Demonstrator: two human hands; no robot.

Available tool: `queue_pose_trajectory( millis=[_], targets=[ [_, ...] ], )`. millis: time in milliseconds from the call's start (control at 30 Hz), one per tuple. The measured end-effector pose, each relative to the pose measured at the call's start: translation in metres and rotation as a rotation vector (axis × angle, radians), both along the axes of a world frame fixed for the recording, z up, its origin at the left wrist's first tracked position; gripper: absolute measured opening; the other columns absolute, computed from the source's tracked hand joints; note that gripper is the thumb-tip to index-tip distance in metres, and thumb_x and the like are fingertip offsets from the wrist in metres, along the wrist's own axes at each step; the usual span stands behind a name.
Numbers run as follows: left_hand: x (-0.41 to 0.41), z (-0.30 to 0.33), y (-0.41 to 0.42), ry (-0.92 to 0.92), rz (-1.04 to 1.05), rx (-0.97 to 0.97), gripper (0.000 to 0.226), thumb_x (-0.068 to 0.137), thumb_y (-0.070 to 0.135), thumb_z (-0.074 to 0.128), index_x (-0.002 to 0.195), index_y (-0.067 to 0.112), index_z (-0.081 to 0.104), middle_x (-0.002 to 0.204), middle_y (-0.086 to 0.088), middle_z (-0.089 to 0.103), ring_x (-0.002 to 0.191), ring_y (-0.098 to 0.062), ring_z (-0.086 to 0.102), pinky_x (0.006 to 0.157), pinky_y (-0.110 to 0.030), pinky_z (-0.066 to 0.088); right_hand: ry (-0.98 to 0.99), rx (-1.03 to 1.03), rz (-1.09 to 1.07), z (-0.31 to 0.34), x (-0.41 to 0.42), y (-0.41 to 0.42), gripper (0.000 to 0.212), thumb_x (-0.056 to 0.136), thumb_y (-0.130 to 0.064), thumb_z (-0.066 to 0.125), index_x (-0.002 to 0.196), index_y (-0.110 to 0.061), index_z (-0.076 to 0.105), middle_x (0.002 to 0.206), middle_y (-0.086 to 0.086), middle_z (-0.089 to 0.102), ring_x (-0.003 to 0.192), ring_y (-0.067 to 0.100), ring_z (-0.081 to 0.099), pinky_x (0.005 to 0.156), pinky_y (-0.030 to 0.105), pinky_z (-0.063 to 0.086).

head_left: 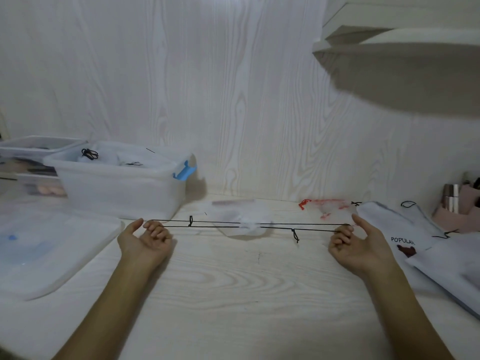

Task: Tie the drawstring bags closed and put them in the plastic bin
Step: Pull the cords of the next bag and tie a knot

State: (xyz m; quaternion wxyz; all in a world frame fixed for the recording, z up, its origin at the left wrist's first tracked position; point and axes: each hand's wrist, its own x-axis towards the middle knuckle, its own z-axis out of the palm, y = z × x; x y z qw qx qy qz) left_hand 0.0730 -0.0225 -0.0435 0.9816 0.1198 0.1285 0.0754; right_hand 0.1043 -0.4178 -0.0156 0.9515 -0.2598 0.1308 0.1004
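Note:
A small white sheer drawstring bag [250, 226] sits on the table at centre, its mouth gathered tight. Its black drawstring [215, 223] runs taut to both sides. My left hand [148, 239], palm up, holds the left loop with curled fingers. My right hand [357, 242], palm up, holds the right loop the same way. A knot [191, 221] shows on the left strand and another [295, 234] on the right. The clear plastic bin [117, 183] with a blue latch stands at the back left and holds white bags with black strings.
The bin's clear lid [46, 245] lies at the left. A bag with a red string [324, 205] lies at the back right. More white bags [405, 229], one printed POPULAR, are piled at the right. A pink organiser [459, 203] stands far right. A shelf [402, 48] hangs above.

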Motion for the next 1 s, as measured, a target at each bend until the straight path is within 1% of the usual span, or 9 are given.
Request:
queue_pose_trajectory(
  millis=[267, 433, 533, 633, 733, 800, 867, 933, 1000],
  targets=[
    [-0.004, 0.001, 0.002, 0.048, 0.144, 0.038, 0.011, 0.058, 0.019, 0.046, 0.063, 0.017, 0.036, 0.048, 0.006, 0.038, 0.042, -0.008, 0.028, 0.046, -0.017, 0.024, 0.093, -0.033, -0.146, -0.003, -0.002, 0.001, 0.032, 0.085, -0.028, 0.060, 0.063, -0.016, 0.040, 0.051, -0.003, 0.038, 0.050, 0.010, 0.025, 0.057, 0.018, 0.025],
    [-0.004, 0.010, 0.005, 0.094, 0.248, 0.419, 0.029, 0.086, 0.021, 0.038, 0.059, 0.020, 0.029, 0.044, 0.008, 0.033, 0.033, -0.006, 0.025, 0.033, -0.016, 0.021, -0.016, -0.310, -0.172, 0.002, -0.005, 0.007, 0.039, 0.089, -0.027, 0.057, 0.057, -0.020, 0.036, 0.046, -0.005, 0.034, 0.039, 0.009, 0.025, 0.053, 0.020, 0.023],
    [0.001, 0.011, 0.006, 0.220, 0.175, 0.810, 0.034, 0.092, 0.022, 0.039, 0.058, 0.019, 0.035, 0.041, 0.008, 0.039, 0.033, -0.006, 0.030, 0.039, -0.021, 0.024, -0.081, -0.824, -0.180, 0.003, 0.000, 0.024, 0.038, 0.089, -0.021, 0.061, 0.058, -0.018, 0.039, 0.041, -0.004, 0.038, 0.035, 0.007, 0.029, 0.045, 0.021, 0.025],
    [-0.008, 0.005, 0.007, 0.419, 0.096, 1.579, 0.033, 0.090, 0.026, 0.048, 0.060, 0.016, 0.058, 0.061, -0.002, 0.060, 0.057, -0.022, 0.054, 0.058, -0.030, 0.038, -0.194, -1.451, -0.174, -0.007, 0.000, 0.032, 0.036, 0.087, -0.024, 0.065, 0.056, -0.013, 0.050, 0.054, 0.002, 0.051, 0.051, 0.014, 0.044, 0.057, 0.028, 0.035],
    [-0.027, 0.012, 0.007, 0.540, 0.148, 2.231, 0.023, 0.090, 0.036, 0.052, 0.100, 0.024, 0.069, 0.101, 0.000, 0.070, 0.095, -0.027, 0.063, 0.081, -0.035, 0.045, -0.252, -1.833, -0.155, -0.012, -0.002, 0.031, 0.018, 0.083, -0.034, 0.068, 0.080, -0.016, 0.065, 0.086, -0.001, 0.063, 0.083, 0.016, 0.058, 0.075, 0.028, 0.041],
    [-0.037, 0.023, 0.002, 0.470, 0.259, 2.234, 0.026, 0.092, 0.039, 0.051, 0.111, 0.025, 0.064, 0.110, 0.005, 0.067, 0.101, -0.024, 0.062, 0.083, -0.035, 0.043, -0.324, -1.896, -0.247, -0.009, -0.003, 0.035, 0.021, 0.084, -0.033, 0.067, 0.100, -0.019, 0.063, 0.102, -0.002, 0.057, 0.089, 0.015, 0.055, 0.079, 0.028, 0.041],
    [-0.042, 0.033, -0.015, 0.319, 0.236, 2.160, 0.023, 0.094, 0.040, 0.049, 0.090, 0.026, 0.067, 0.093, 0.011, 0.071, 0.083, -0.015, 0.067, 0.071, -0.029, 0.044, -0.444, -1.873, -0.316, 0.004, -0.005, 0.044, 0.021, 0.087, -0.030, 0.065, 0.104, -0.020, 0.063, 0.106, -0.003, 0.057, 0.081, 0.013, 0.055, 0.076, 0.028, 0.042],
    [-0.049, 0.039, -0.050, 0.171, -0.136, 1.878, 0.036, 0.098, 0.037, 0.046, 0.078, 0.021, 0.070, 0.076, 0.008, 0.073, 0.060, -0.006, 0.066, 0.055, -0.021, 0.042, -0.579, -1.763, -0.147, 0.019, -0.011, 0.059, 0.013, 0.087, -0.031, 0.065, 0.095, -0.021, 0.066, 0.101, -0.005, 0.065, 0.077, 0.006, 0.056, 0.071, 0.020, 0.043],
    [-0.060, 0.041, -0.087, 0.099, -0.538, 1.520, 0.043, 0.099, 0.041, 0.041, 0.092, 0.011, 0.072, 0.079, 0.000, 0.075, 0.062, -0.011, 0.068, 0.049, -0.017, 0.041, -0.606, -1.819, 0.204, 0.027, -0.019, 0.072, 0.022, 0.083, -0.039, 0.068, 0.097, -0.023, 0.065, 0.101, -0.010, 0.065, 0.083, 0.003, 0.058, 0.071, 0.017, 0.043]
  ],
)
